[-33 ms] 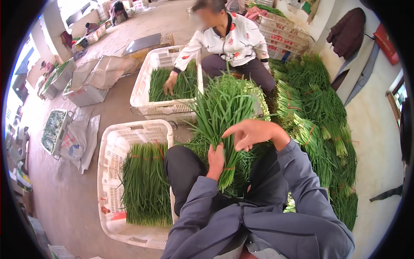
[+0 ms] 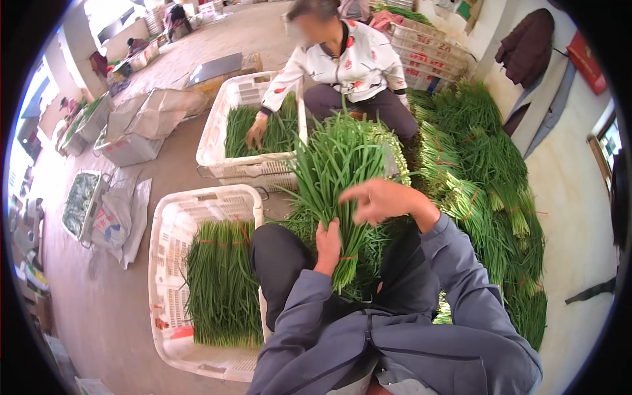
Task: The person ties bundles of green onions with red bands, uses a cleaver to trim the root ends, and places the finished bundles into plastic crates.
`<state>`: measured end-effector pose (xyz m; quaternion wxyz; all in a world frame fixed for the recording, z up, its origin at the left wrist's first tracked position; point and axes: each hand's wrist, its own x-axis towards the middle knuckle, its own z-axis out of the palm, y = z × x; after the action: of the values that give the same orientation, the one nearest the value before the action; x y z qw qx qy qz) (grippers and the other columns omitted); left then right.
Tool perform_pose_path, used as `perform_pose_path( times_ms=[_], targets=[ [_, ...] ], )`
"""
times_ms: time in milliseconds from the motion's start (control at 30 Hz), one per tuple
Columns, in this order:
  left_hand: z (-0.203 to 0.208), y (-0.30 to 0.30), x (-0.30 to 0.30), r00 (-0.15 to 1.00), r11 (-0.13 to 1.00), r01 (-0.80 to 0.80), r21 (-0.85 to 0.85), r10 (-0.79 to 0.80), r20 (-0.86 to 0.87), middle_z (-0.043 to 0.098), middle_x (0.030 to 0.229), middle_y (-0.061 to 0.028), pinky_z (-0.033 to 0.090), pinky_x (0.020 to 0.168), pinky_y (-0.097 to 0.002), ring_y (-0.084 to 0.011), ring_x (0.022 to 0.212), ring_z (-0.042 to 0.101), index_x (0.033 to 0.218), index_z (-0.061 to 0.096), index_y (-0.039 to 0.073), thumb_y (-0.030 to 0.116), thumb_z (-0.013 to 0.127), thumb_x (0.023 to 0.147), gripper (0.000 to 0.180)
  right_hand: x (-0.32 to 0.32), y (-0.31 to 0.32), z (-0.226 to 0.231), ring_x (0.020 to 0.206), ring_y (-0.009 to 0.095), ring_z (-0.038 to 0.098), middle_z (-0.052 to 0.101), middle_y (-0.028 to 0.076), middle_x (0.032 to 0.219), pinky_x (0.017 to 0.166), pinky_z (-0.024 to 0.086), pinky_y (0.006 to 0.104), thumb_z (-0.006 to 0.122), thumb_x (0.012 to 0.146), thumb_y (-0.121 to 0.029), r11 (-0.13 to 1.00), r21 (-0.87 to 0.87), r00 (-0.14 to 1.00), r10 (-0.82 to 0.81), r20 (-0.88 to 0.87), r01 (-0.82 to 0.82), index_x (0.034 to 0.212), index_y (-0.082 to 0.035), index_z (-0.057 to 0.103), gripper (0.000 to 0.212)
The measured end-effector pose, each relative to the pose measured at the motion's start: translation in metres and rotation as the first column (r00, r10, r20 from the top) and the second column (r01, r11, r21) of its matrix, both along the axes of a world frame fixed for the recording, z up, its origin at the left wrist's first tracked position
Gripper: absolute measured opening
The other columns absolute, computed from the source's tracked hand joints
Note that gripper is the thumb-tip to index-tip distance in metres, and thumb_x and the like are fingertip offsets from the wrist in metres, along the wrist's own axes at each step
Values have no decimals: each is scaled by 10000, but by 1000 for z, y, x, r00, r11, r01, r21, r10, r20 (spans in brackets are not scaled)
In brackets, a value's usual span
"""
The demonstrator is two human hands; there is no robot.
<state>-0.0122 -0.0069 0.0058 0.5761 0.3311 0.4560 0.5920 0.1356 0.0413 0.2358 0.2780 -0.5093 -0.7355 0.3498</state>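
Observation:
My left hand [image 2: 328, 246] is closed round a bunch of garlic chives [image 2: 345, 164], whose leaves fan away from me. An orange band circles its pale stalks near my lap. Over the right side of the bunch is my right hand [image 2: 390, 203], its index finger stretched out to the left and the other fingers partly bent and blurred; I see nothing in it. Loose chives [image 2: 299, 227] lie beneath, between my knees. On my left, a white plastic crate [image 2: 170, 263] contains banded chive bunches [image 2: 224, 289] laid side by side.
Opposite me, a person [image 2: 342, 59] reaches one hand into a second white crate [image 2: 253, 166] of chives. Banded bunches [image 2: 487, 191] are piled along my right by the wall. A covered crate [image 2: 131, 148] and a smaller crate [image 2: 80, 204] stand farther left.
My right hand has lifted very slightly above the chives and is more blurred. My left hand keeps its hold on the bunch.

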Motion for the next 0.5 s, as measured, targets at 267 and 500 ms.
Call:
perform_pose_path(
  times_ms=[267, 500],
  targets=[
    [0, -3, 5, 1000, 997, 5, 71, -7, 26, 625, 1037, -27, 428, 821, -311, -149, 907, 535, 1148, 603, 0, 195, 583, 969, 266, 15, 72, -2, 739, 294, 662, 685, 170, 944, 690, 536, 385, 675, 908, -146, 717, 697, 985, -126, 117, 10, 1073, -2, 693, 220],
    [2, -1, -1, 999, 998, 26, 64, -25, -26, 658, 1098, -86, 449, 892, -325, -188, 969, 570, 1191, 605, -41, 188, 581, 957, 329, 15, 102, 3, 629, 242, 642, 669, 118, 766, 603, 533, 369, 677, 911, -180, 903, 399, 976, -205, 75, 160, 926, -4, 693, 178]
  ],
)
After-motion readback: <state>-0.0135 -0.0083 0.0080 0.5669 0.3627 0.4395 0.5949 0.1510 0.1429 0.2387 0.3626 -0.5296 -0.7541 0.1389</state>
